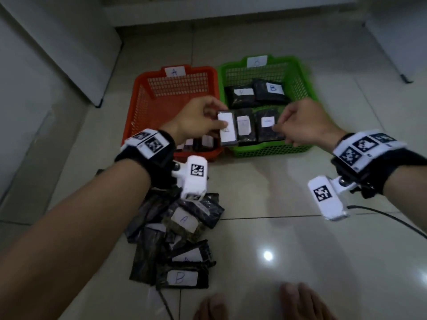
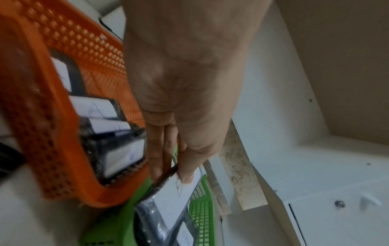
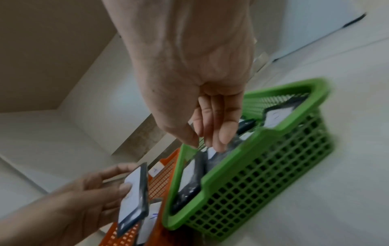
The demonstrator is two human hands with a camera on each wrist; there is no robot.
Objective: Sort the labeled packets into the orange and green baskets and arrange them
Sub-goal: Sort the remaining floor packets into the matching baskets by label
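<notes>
The orange basket (image 1: 178, 88) marked A and the green basket (image 1: 272, 150) marked B stand side by side on the floor. My left hand (image 1: 220, 116) pinches a dark packet (image 1: 227, 132) with a white label, thumb on the label, above the gap between the baskets. The left wrist view shows the same packet (image 2: 174, 204) between thumb and fingers. My right hand (image 1: 280, 125) hovers over the green basket's front right, fingers relaxed and empty, their tips (image 3: 219, 146) just above a labelled packet (image 1: 268, 125). Several packets lie in the green basket, and a few sit at the orange basket's front (image 1: 205, 142).
A loose pile of dark labelled packets (image 1: 180, 239) lies on the tiled floor under my left forearm. Bare feet (image 1: 300, 301) show at the bottom edge. A black cable (image 1: 392, 220) trails off to the right. White cabinets (image 1: 57, 54) stand at the left and far right.
</notes>
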